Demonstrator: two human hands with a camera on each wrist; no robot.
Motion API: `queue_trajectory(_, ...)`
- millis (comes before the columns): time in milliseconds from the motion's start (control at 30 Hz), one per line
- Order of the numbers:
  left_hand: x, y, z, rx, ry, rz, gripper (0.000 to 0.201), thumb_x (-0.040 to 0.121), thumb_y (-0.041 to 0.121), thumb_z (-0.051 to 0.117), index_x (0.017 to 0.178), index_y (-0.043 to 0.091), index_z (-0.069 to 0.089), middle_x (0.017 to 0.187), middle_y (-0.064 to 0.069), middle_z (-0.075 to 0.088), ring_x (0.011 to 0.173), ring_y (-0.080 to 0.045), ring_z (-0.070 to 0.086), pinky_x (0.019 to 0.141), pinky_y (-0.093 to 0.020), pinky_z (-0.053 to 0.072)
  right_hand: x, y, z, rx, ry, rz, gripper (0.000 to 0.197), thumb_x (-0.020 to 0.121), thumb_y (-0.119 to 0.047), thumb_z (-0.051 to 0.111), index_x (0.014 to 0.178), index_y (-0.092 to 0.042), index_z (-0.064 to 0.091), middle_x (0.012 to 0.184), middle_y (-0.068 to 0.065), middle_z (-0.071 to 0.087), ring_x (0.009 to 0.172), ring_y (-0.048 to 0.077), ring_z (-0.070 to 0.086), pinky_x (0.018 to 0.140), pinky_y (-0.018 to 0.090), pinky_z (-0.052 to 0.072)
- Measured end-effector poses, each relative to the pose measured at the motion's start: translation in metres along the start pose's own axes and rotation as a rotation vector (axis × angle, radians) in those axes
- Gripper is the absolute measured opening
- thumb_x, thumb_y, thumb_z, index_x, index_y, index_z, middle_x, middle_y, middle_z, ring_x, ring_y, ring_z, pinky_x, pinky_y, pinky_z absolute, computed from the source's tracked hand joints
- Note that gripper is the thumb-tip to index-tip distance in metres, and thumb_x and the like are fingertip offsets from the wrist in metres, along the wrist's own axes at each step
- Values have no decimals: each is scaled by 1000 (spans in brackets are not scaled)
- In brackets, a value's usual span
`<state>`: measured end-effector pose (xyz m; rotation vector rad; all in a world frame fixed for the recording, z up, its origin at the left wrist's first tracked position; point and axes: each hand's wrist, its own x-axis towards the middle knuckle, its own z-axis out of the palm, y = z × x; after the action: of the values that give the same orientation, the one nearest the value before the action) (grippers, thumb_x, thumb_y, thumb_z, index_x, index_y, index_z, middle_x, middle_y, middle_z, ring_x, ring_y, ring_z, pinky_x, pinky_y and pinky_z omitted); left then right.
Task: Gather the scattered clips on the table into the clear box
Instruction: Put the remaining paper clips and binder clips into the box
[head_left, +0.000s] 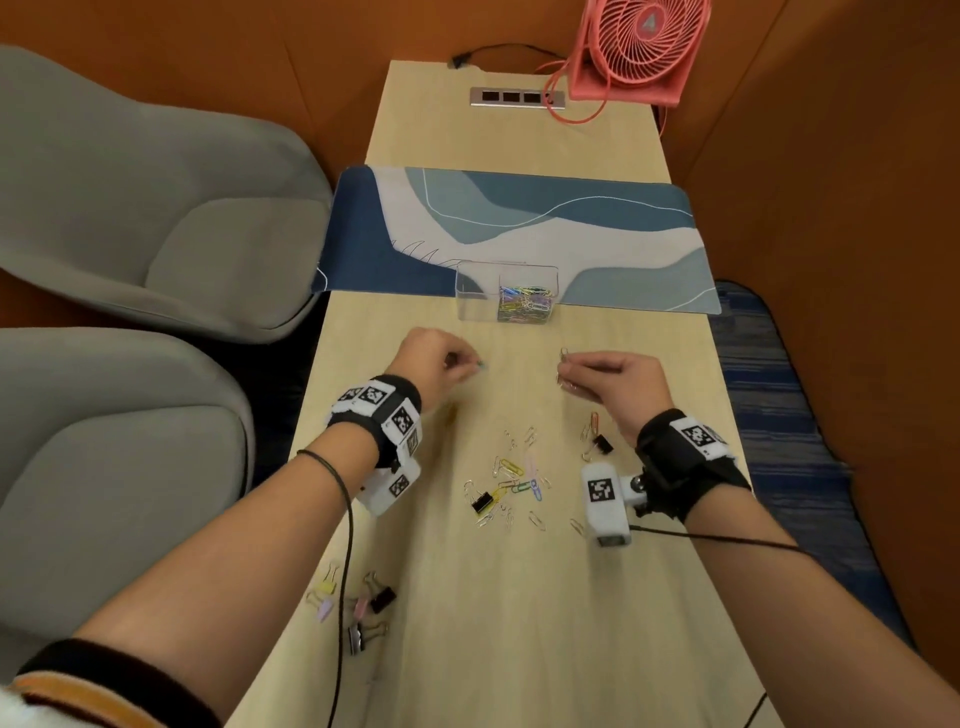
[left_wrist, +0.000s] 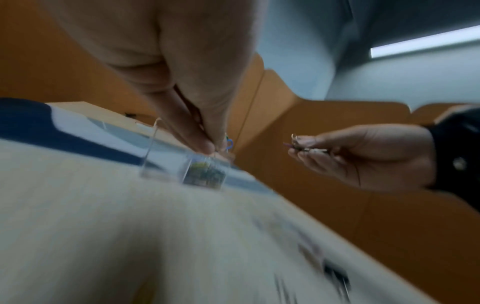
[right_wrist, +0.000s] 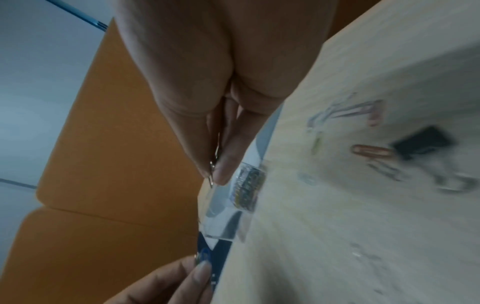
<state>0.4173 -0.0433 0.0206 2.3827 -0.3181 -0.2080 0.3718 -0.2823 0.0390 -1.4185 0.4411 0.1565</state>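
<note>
The clear box (head_left: 475, 291) stands at the mat's near edge, coloured paper clips (head_left: 523, 304) piled in its right half. My left hand (head_left: 441, 358) hovers above the table just in front of the box and pinches a few paper clips, a blue one (left_wrist: 229, 143) showing at its fingertips. My right hand (head_left: 602, 376) is level with it to the right and pinches several silver paper clips (right_wrist: 213, 164). Loose paper clips (head_left: 514, 475) and a black binder clip (head_left: 482, 502) lie scattered between my wrists. Another binder clip (head_left: 601, 443) lies by my right wrist.
More binder clips (head_left: 363, 605) lie near the table's left front edge under my left forearm. A blue patterned mat (head_left: 519, 234) crosses the table behind the box. A pink fan (head_left: 639, 47) and a socket strip (head_left: 517, 97) are at the far end. Grey chairs (head_left: 130, 218) stand left.
</note>
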Motion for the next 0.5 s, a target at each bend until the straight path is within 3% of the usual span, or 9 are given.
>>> queue_trajectory(100, 39, 16, -10, -140, 152, 31, 13, 82, 18, 76, 89, 8, 76, 79, -2, 73, 68, -8, 66, 75, -20, 54, 26, -27, 7, 52, 9, -55, 18, 75, 5, 75, 93, 5, 71, 89, 17, 73, 78, 21, 71, 75, 22, 58)
queue_trajectory(267, 100, 27, -3, -202, 265, 56, 13, 81, 15, 76, 93, 9, 76, 80, -2, 73, 73, -16, 68, 76, -25, 57, 73, -55, 18, 89, 33, -122, 16, 78, 7, 72, 93, 5, 70, 88, 15, 71, 74, 17, 70, 75, 22, 58)
queue_trajectory(333, 115, 27, 5, -174, 286, 70, 11, 82, 15, 76, 91, 9, 77, 81, -3, 73, 73, -16, 68, 75, -24, 56, 88, -56, 21, 65, 42, -141, 17, 78, 6, 73, 94, 5, 70, 88, 14, 72, 73, 17, 70, 77, 23, 58)
queue_trajectory(500, 134, 13, 27, -36, 240, 103, 9, 80, 9, 75, 87, 12, 78, 84, -5, 72, 76, -19, 66, 80, -35, 55, 113, -50, 24, -23, 57, -138, 20, 76, 5, 74, 96, 6, 71, 88, 17, 72, 74, 22, 70, 75, 24, 59)
